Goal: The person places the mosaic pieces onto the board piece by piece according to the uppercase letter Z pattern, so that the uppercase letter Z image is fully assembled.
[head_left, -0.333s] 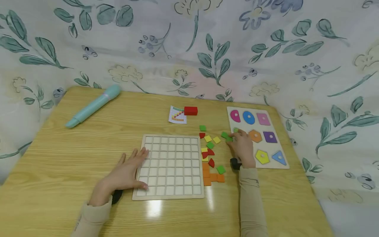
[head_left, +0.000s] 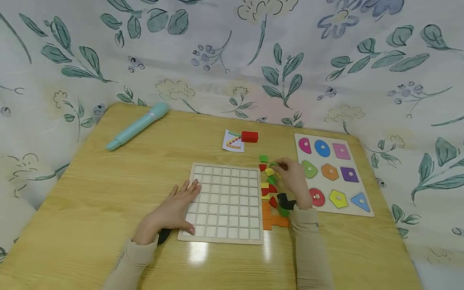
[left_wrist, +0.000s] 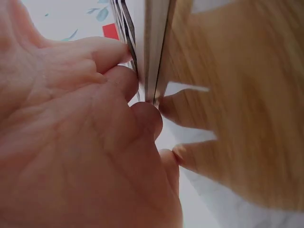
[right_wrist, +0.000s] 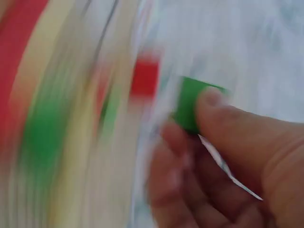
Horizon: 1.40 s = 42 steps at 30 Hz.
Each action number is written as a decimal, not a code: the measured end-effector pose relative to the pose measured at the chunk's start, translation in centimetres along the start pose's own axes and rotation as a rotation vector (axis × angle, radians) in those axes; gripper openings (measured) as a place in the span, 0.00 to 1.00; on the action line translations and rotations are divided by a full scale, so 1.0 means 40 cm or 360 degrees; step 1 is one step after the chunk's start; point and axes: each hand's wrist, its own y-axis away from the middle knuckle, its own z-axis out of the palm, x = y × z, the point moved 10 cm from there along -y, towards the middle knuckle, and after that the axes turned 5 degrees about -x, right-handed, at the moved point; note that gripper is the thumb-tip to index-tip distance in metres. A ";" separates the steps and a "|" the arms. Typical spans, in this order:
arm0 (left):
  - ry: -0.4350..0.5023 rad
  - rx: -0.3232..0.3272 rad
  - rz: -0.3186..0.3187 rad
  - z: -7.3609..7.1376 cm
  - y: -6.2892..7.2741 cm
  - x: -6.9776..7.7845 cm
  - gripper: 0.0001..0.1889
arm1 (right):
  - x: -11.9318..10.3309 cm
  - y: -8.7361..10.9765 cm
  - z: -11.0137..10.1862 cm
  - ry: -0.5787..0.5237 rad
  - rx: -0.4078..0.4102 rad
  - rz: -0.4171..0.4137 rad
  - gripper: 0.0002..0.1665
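1. Left hand (head_left: 173, 210): fingers spread on the left edge of the grid board (head_left: 226, 201).
2. Right hand (head_left: 295, 181): thumb and fingers pinching a green tile (right_wrist: 187, 104).
3. Loose tiles (head_left: 266, 208): right of the board, near the green tile.

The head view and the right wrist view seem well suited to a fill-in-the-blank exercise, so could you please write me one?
1. The right hand pinches a tile whose colour is ____.
2. In the head view, the left hand touches the gridded board on its ____ side.
3. The block next to the picture card is ____.
4. On the shape board, the triangle is ____.

Missing words: green; left; red; blue.
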 end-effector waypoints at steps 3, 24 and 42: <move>-0.0013 0.0000 -0.0009 -0.005 0.003 0.000 0.70 | -0.129 -0.051 0.150 -0.0101 -0.0353 -0.0119 0.15; -0.0064 0.0010 -0.0026 -0.011 0.006 0.003 0.70 | -0.223 -0.102 0.342 -0.0345 -0.0401 -0.0026 0.08; 0.0006 0.0021 -0.0048 -0.010 0.005 0.006 0.70 | 0.090 -0.111 0.099 -0.0077 0.0125 0.0397 0.19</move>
